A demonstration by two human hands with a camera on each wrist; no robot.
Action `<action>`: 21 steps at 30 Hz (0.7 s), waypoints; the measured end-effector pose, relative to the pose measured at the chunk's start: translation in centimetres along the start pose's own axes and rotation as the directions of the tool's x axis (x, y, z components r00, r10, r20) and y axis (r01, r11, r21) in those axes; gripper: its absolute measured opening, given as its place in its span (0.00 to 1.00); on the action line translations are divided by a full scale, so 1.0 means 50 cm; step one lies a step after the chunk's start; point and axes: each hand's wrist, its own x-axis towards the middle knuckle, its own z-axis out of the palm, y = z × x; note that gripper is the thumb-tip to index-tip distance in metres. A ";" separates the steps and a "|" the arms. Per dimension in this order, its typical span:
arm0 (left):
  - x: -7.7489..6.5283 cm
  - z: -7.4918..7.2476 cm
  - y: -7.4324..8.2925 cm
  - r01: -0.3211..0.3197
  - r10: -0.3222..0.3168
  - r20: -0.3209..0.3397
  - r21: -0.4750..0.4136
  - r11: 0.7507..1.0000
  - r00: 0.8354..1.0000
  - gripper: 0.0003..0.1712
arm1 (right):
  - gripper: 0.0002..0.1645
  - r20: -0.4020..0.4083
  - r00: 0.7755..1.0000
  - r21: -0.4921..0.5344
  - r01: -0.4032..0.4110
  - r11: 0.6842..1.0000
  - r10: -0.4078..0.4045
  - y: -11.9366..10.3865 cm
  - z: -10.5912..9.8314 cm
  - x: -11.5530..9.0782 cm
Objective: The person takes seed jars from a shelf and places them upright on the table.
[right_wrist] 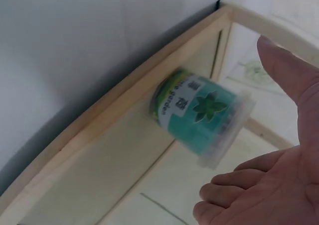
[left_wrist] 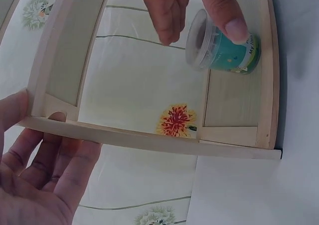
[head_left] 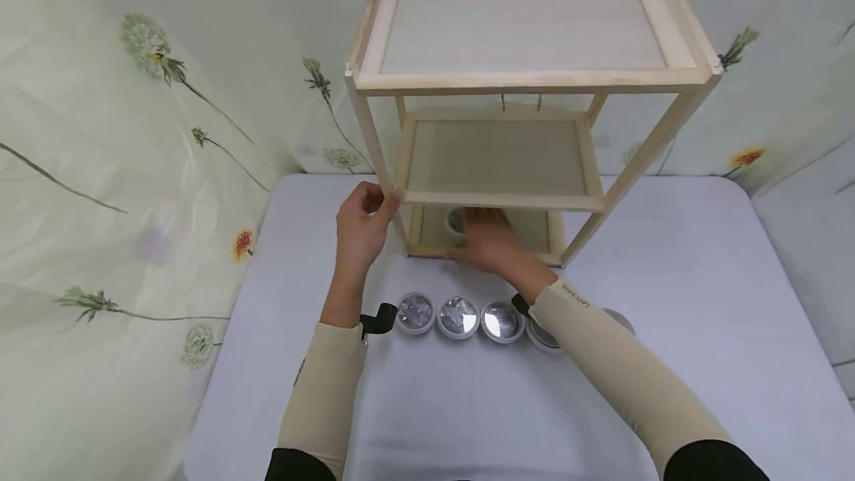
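Observation:
My left hand (head_left: 363, 228) pinches the front left post of a small wooden shelf rack (head_left: 370, 132), at about the height of its middle board. In the left wrist view the thumb lies on one side of the post (left_wrist: 134, 136) and the fingers on the other. On the bottom shelf, near its front edge, stands a clear-lidded plastic cup (right_wrist: 197, 115) with a teal label that shows a green plant. My right hand (head_left: 490, 240) reaches in under the middle board, right beside this cup. Its fingers are extended, and a gap shows between palm and cup in the right wrist view.
Several round lidded cups, among them one at the left end (head_left: 415, 313) and another beside it (head_left: 458, 317), stand in a row on the white-covered table (head_left: 454, 407) before the rack. The right forearm passes over the row's right part. Flower-printed cloth (head_left: 200, 243) hangs behind.

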 end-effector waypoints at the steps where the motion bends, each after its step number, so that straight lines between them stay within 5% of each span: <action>1: 0.002 0.001 0.000 -0.002 0.002 0.002 0.000 1.000 1.000 0.14 | 0.67 0.010 1.000 0.002 -0.010 1.000 0.010 0.003 -0.003 0.000; 15: 0.001 -0.002 0.003 -0.010 0.010 0.012 0.006 1.000 1.000 0.15 | 0.52 0.037 0.989 0.096 -0.145 0.985 0.142 0.021 0.000 0.013; 21: 0.005 -0.002 0.004 -0.020 0.020 0.018 0.011 1.000 1.000 0.15 | 0.51 0.001 0.991 0.113 -0.132 0.985 0.133 0.018 -0.008 0.005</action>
